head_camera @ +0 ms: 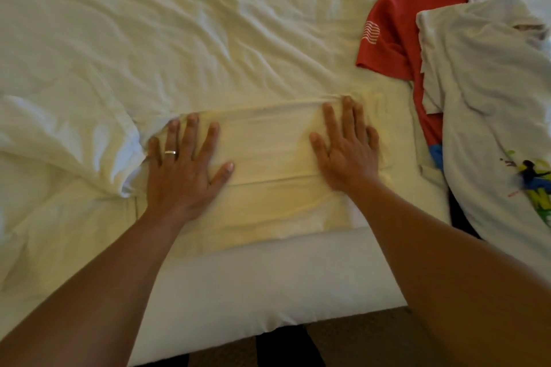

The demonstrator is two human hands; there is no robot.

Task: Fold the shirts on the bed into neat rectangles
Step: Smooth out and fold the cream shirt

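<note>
A cream-white shirt [268,164], folded into a rectangle, lies near the front edge of the bed [208,39]. My left hand [185,167] presses flat on its left end, fingers spread, a ring on one finger. My right hand [347,149] presses flat on its right end, fingertips at the far fold. At the right lies a red shirt [390,33] with a white stripe logo. A light grey shirt [483,104] with a colourful print lies crumpled over it, partly hiding it.
The white sheet is wrinkled across the far side and bunched up at the left [74,140]. The mattress edge [253,286] runs along the front, with dark floor [343,337] below it.
</note>
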